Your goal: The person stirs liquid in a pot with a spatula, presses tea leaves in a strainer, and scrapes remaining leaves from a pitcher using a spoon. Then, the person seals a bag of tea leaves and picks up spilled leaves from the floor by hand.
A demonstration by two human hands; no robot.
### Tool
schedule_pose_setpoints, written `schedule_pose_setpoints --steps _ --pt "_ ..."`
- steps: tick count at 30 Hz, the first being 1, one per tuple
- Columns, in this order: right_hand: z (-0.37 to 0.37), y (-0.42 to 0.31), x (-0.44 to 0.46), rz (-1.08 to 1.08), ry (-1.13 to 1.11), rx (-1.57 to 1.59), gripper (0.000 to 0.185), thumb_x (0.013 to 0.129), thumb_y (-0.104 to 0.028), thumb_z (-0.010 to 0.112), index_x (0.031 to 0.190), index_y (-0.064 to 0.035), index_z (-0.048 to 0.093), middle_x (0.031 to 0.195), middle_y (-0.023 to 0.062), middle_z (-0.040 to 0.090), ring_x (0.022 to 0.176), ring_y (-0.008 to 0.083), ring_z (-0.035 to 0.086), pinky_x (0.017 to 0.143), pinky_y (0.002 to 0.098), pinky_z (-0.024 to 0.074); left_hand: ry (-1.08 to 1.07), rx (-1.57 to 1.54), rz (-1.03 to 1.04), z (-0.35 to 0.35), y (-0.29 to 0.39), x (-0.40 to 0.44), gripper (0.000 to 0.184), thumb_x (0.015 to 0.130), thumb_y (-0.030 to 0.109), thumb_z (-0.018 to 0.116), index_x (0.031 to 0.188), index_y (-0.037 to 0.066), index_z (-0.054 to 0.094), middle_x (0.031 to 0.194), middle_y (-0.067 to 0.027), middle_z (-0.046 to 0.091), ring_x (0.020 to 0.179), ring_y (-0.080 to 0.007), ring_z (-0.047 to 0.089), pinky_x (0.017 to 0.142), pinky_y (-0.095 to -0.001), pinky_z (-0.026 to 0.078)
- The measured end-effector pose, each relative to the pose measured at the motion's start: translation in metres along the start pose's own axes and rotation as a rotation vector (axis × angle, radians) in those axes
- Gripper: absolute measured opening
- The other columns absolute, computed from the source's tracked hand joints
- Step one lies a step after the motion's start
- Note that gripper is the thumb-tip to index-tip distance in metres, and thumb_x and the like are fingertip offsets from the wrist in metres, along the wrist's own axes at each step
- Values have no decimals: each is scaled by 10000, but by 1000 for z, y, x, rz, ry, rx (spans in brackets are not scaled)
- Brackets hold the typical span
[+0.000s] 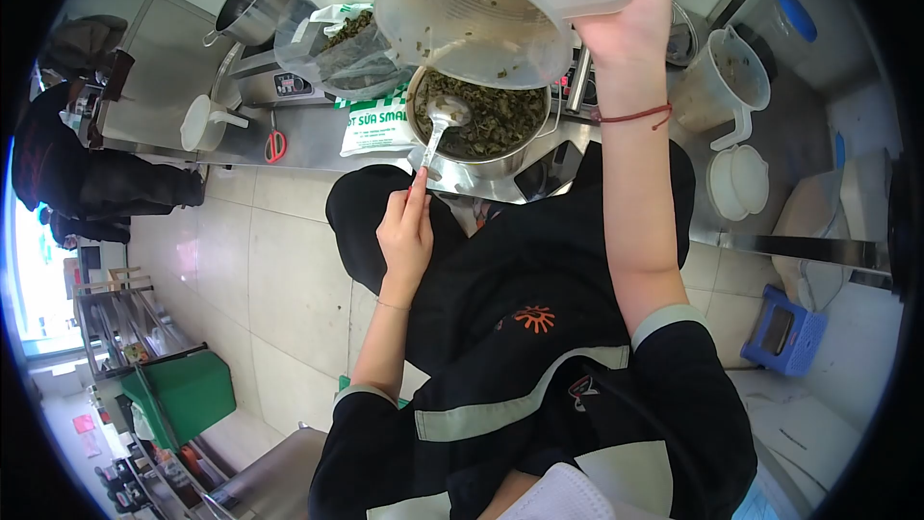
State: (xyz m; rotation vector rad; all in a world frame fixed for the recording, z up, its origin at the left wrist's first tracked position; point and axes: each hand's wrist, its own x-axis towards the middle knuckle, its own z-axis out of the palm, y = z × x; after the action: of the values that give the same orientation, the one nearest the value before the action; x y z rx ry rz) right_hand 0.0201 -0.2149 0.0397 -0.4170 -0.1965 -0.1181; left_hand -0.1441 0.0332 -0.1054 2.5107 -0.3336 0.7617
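a translucent pitcher [472, 29] is held tilted by the fingers of the right hand [635, 14], which are closed around its handle; its mouth is turned toward the pot [489, 167], and leaf scraps are seen on its inner wall. if the pitcher were swung or twisted, scraps could be dropped outside the pot — a likely cause would be the one-handed grip, with the pitcher's body left unsupported. the phone [549, 171], set on the tabletop [318, 142] at the near right of the pot, could be wetted by drips. the pot might also be shifted if the metal spoon [433, 146] were pressed hard against its wall.

the pitcher's body lies left of the right hand, with only the handle within the fingers. the spoon's handle is gripped near its near end by the closed fingers of the left hand [406, 236]; its bowl lies farther off, over the dark leaves [505, 120] in the pot's left part. whether the pitcher's rim is touching the pot cannot be told.
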Motion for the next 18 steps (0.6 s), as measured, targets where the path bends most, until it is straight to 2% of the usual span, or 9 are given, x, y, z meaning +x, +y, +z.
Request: schedule_pose_setpoints --steps 1,3,4,7,9,11,12,16,18 --pt "-6 -6 2 1 -3 -2 234 873 -316 507 731 -131 490 570 6 459 617 185 501 593 354 426 31 -24 -15 1 -1 1 422 775 -17 602 1182 90 571 737 -60 504 580 -183 518 529 -289 447" --pt "-15 -23 4 117 -42 171 194 871 -218 439 758 -61 420 594 27 413 745 223 455 753 363 379 27 -37 -34 1 2 7 414 779 -18 597 1179 83 572 730 -63 501 579 -185 513 533 -288 443" --pt "-18 -29 0 150 -115 270 226 885 -222 417 749 -42 419 648 47 438 769 245 455 802 395 371 18 -48 -50 0 4 11 405 782 -19 593 1175 77 573 724 -66 497 579 -186 507 538 -288 439" --pt "-10 -52 -11 130 40 381 243 893 -222 399 729 -43 413 669 62 442 790 246 457 826 400 365 32 -119 -52 1 10 23 387 788 -21 585 1164 72 580 699 -76 486 577 -190 496 546 -288 433" --pt "-19 -78 -15 94 -62 350 251 903 -197 371 747 -15 447 750 84 501 846 258 475 855 415 362 35 -207 -68 -4 17 34 343 804 -22 570 1136 58 595 688 -86 498 583 -195 496 568 -281 436" --pt "-24 -108 -19 -54 187 320 273 889 -213 385 814 19 507 855 140 560 875 278 519 859 451 385 23 -243 -72 -13 19 45 325 814 -18 563 1128 56 599 706 -88 519 589 -195 499 577 -275 435" --pt "-39 -127 -29 75 -74 468 261 878 -182 376 836 36 512 878 162 565 923 299 512 917 470 357 22 -263 -86 -15 17 50 313 821 -13 559 1123 58 602 710 -90 530 591 -190 499 578 -268 430" --pt "-73 -189 -43 -123 -84 402 279 877 -186 357 875 54 500 925 166 557 996 291 482 973 471 299 -129 -202 -42 -43 12 81 284 831 3 552 1104 56 608 694 -96 520 582 -188 487 564 -281 413" --pt "-83 -216 -41 -363 309 320 298 886 -191 320 960 48 483 999 151 543 1026 288 466 1007 454 251 -172 -194 24 -52 11 100 264 833 8 552 1084 56 617 686 -102 512 571 -195 477 549 -285 404"
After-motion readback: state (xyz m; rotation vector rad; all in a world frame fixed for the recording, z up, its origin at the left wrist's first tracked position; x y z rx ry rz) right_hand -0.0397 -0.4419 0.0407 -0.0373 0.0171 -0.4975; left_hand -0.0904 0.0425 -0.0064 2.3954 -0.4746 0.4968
